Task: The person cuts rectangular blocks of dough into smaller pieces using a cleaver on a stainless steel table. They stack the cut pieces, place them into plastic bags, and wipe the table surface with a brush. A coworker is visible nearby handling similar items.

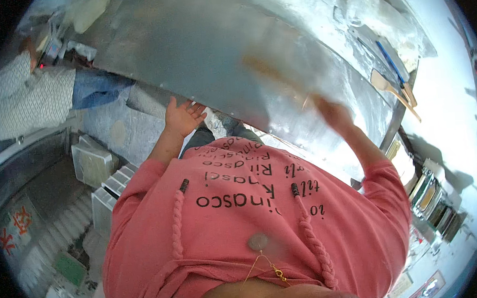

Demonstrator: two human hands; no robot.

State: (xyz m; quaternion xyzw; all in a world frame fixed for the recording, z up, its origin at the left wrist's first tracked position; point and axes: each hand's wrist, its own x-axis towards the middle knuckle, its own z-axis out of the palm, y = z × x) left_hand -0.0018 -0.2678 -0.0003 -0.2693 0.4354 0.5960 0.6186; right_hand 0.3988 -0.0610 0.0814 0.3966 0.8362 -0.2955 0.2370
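My right hand is closed on the handle end of a blurred tan brush or similar long tool, which extends up and left over a large smooth grey metal tabletop. The blur hides the tool's exact kind and whether it touches the surface. At the near edge of the tabletop, my left hand has its fingers spread, palm partly showing, with nothing in it. Whether its fingertips touch the edge is unclear.
At the right lie a wooden spatula and a blue long-bladed tool, near clear plastic sheeting. A co-worker's patterned sleeve shows at the left, near small devices on the table. Plastic containers stand at lower left.
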